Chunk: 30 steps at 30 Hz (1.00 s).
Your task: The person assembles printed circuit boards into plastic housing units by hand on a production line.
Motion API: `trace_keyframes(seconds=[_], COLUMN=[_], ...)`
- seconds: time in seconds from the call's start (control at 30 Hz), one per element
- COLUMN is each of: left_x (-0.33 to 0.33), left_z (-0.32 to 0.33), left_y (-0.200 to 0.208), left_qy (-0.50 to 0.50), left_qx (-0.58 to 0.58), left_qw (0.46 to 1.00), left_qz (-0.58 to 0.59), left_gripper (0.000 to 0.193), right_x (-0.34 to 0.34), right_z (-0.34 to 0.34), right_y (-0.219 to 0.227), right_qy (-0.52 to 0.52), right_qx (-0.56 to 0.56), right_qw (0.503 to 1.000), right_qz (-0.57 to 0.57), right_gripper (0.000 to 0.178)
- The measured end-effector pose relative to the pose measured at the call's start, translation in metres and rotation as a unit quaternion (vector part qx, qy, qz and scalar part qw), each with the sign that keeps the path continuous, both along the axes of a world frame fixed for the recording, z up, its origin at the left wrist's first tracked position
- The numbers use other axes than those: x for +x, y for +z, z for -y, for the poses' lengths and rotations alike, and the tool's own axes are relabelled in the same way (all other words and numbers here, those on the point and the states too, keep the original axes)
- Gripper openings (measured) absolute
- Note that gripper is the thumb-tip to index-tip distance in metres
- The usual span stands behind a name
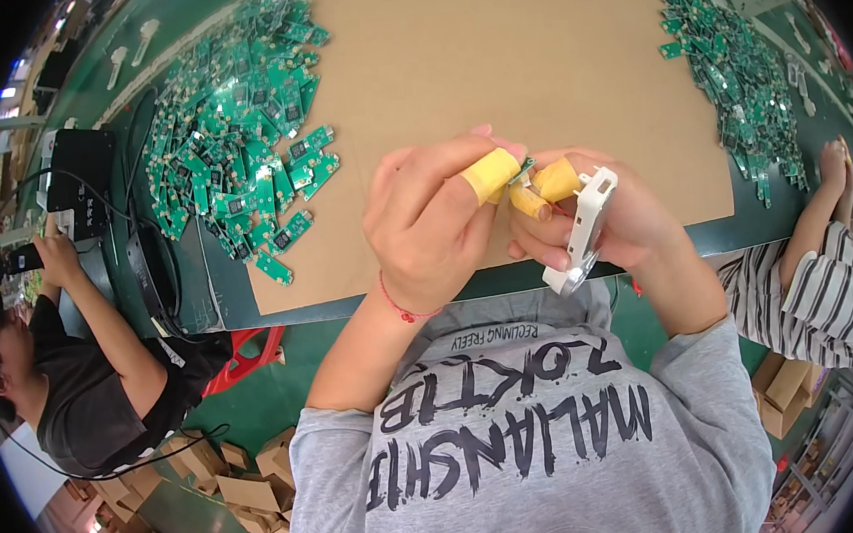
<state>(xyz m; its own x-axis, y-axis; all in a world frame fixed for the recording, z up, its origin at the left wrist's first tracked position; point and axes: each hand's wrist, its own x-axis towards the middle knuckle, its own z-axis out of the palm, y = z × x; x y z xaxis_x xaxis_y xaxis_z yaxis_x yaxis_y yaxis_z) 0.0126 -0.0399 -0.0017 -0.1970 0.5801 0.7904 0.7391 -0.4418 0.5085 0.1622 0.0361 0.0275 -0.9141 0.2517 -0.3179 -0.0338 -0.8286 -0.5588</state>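
Note:
My left hand, with yellow tape round a fingertip, is closed in a pinch at a small green circuit board, of which only an edge shows between the fingers. My right hand meets it there, its taped fingertips close against the same board. In the curl of that right hand lies a white plastic housing with cut-outs along its side, tilted upright. The fingers cover much of the board. Both hands are above the near edge of a brown cardboard sheet.
A heap of green circuit boards spreads left of the sheet, another board heap right. A black device with cables stands far left. Co-workers sit left and right. Cardboard boxes lie on the floor.

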Motion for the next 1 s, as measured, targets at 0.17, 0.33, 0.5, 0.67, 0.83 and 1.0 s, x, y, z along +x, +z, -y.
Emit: trace_keyframes(seconds=[0.17, 0.33, 0.5, 0.67, 0.83, 1.0], left_x=[-0.004, -0.009, -0.003, -0.001, -0.008, -0.001], left_z=[-0.001, 0.000, 0.004, 0.004, 0.008, 0.009], left_y=[0.002, 0.007, 0.003, 0.003, 0.004, 0.006], left_qy=[-0.007, -0.028, 0.022, -0.039, -0.128, -0.034], left_qx=[0.010, 0.008, -0.012, -0.081, -0.173, -0.207], left_qw=[0.999, 0.996, 0.999, 0.982, 0.957, 0.962], left_qz=[-0.032, -0.082, -0.025, 0.164, 0.195, 0.175], left_gripper=[0.020, 0.019, 0.023, 0.025, 0.020, 0.019], right_x=[0.000, -0.001, -0.008, -0.006, -0.001, -0.007], right_z=[-0.005, -0.005, 0.003, -0.002, -0.010, 0.004], right_y=[-0.005, -0.001, 0.012, 0.006, 0.002, -0.003], right_qy=[0.025, 0.053, 0.023, -0.028, 0.023, -0.098], right_qx=[-0.013, 0.017, 0.090, 0.196, 0.222, 0.388], right_qw=[0.999, 0.998, 0.991, 0.977, 0.972, 0.899], right_qz=[-0.028, 0.042, 0.092, 0.082, 0.069, 0.180], right_gripper=[0.029, 0.031, 0.023, 0.017, 0.015, 0.011])
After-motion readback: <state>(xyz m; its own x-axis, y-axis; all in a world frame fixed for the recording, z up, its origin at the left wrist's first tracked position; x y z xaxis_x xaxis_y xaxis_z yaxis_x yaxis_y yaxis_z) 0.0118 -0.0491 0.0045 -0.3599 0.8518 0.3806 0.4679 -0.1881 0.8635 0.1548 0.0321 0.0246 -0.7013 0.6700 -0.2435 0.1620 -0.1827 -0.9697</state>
